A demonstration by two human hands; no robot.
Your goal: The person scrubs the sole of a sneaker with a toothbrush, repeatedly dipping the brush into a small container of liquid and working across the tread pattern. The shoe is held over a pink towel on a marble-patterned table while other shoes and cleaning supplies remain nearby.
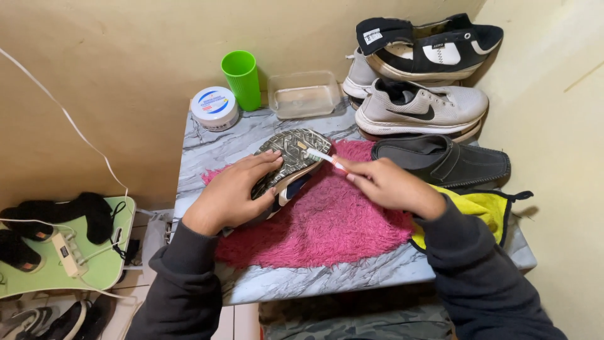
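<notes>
Sideways under the left hand [234,192], shoe [290,160]; right hand [387,184] brushes it.

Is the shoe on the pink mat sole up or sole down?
Sole up: the shoe shows its patterned tread, steadied by the left hand.

Both hands [229,195] [390,186] bare, no rings/gloves; dk grey long sleeves [182,283], ribbed cuffs at wrists.

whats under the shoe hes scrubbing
A shaggy pink mat on the marble-look table. The shoe and left hand cover the mat directly beneath.
</notes>
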